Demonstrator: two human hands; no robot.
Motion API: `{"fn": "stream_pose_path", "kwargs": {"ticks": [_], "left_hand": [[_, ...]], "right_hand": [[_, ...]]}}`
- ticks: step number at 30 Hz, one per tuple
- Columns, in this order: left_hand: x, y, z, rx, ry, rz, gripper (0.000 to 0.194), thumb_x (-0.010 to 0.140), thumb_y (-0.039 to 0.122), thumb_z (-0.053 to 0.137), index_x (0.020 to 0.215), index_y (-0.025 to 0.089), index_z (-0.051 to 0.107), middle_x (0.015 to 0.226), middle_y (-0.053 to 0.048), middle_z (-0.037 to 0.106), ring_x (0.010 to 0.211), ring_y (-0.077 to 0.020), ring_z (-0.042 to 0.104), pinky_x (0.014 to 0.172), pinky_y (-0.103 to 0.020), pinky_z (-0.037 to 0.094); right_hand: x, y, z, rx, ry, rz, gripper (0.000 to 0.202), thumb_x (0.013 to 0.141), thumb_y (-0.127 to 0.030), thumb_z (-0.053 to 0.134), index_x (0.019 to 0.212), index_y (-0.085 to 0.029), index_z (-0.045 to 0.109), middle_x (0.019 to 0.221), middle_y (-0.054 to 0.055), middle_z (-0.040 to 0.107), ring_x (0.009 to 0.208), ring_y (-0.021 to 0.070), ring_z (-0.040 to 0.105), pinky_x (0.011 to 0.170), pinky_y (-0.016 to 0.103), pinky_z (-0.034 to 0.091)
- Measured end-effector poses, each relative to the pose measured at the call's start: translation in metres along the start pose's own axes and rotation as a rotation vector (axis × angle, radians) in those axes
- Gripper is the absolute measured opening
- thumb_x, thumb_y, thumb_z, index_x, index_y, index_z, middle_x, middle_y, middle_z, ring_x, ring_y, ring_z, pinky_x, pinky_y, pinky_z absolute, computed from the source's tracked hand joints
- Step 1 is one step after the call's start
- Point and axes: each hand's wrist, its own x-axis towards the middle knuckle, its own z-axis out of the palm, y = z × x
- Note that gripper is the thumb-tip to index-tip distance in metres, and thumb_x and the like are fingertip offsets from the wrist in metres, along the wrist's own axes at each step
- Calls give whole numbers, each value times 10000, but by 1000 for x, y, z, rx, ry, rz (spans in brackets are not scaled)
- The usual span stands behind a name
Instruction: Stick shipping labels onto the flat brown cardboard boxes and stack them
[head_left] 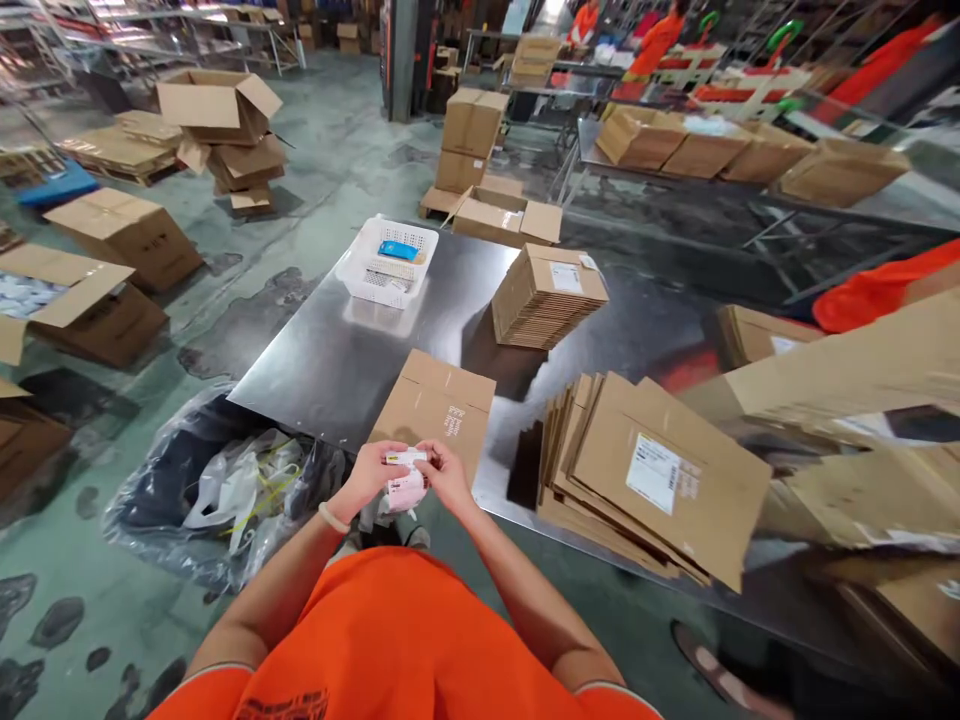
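My left hand [369, 478] and my right hand [448, 474] meet at the table's near edge, both closed on a strip of white and pink labels [406, 487], whose lower part hangs down between them. Just beyond the hands a flat folded cardboard box [442, 402] with white print lies on the metal table [315, 360]. Flattened cartons [600, 470] lean in a pile to the right, the front one bearing a white label [654, 473]. Farther back stands a neat stack of folded boxes [544, 298] with a label on top.
A white basket [350, 268] holding a blue item [398, 250] sits at the table's far left. Below the left edge is a lined bin [157, 500] with plastic waste. Open cartons [105, 310] stand on the floor at left. Another person's orange sleeve [862, 290] shows at right.
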Motion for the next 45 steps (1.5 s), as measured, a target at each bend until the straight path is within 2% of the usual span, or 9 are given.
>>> {"fn": "stream_pose_path", "kwargs": {"ticks": [5, 10, 18, 20, 24, 30, 35, 39, 45], "left_hand": [[6, -3, 5, 145, 64, 12, 391, 521, 131, 887, 909, 121, 839, 811, -76, 828, 745, -225, 740, 758, -344, 573], [11, -20, 0, 133, 9, -83, 303, 499, 147, 914, 788, 119, 831, 735, -59, 808, 690, -210, 716, 689, -311, 557], [13, -88, -9, 34, -113, -352, 476, 422, 342, 992, 803, 89, 859, 808, -148, 832, 754, -281, 760, 760, -391, 608], [8, -103, -17, 10, -132, -367, 519, 403, 414, 1009, 787, 100, 855, 811, -159, 830, 762, -296, 762, 768, -401, 613], [-6, -118, -51, 126, -81, -202, 522, 463, 580, 974, 742, 159, 844, 792, -127, 821, 742, -278, 727, 730, -381, 585], [11, -79, -70, 281, 54, 45, 312, 679, 480, 835, 785, 187, 827, 775, -62, 787, 803, -261, 701, 787, -365, 566], [48, -38, -45, 326, 202, 125, 438, 635, 214, 784, 1073, 194, 799, 933, -67, 826, 901, -265, 737, 877, -386, 569], [51, -31, -42, 238, 179, 62, 465, 567, 224, 819, 1028, 182, 778, 887, -63, 805, 823, -239, 721, 775, -332, 550], [27, -19, -29, 106, -124, -38, 776, 610, 470, 911, 1288, 131, 743, 670, 40, 670, 574, -124, 567, 595, -245, 416]], "right_hand": [[-12, 20, 3, -190, 195, -149, 246, 837, -482, 671, 855, -247, 743, 653, -2, 656, 617, 196, 610, 616, 326, 523], [-10, 30, -6, -397, 375, -449, 225, 941, -382, 631, 799, -262, 757, 1078, 87, 761, 1021, 248, 700, 939, 403, 567], [117, 7, -59, -578, 542, -79, 97, 760, -225, 669, 671, -214, 632, 1011, 93, 630, 1061, 280, 591, 1056, 453, 469], [128, 9, -58, -629, 555, -33, 37, 765, -214, 664, 788, -196, 687, 1136, 141, 652, 1169, 323, 572, 1103, 491, 438], [115, 25, -29, -784, 648, -76, 603, 844, -280, 717, 1420, -144, 601, 1614, 251, 455, 1529, 426, 345, 1232, 558, 317], [97, 43, -3, -976, 186, -185, 751, 978, -386, 578, 1632, -61, 405, 1732, 264, 369, 1648, 367, 263, 1333, 518, 209], [75, 53, -68, -845, 670, 26, 690, 989, -383, 474, 1558, 8, 465, 1687, 355, 375, 1606, 453, 324, 1272, 629, 282], [52, 63, -82, -668, 701, 135, 517, 910, -381, 523, 1315, -79, 630, 1363, 349, 656, 1344, 453, 603, 1118, 605, 460], [27, 12, -119, -616, 921, 67, 462, 886, -358, 575, 1313, -184, 614, 1234, 211, 716, 1126, 352, 692, 952, 472, 531]]}}
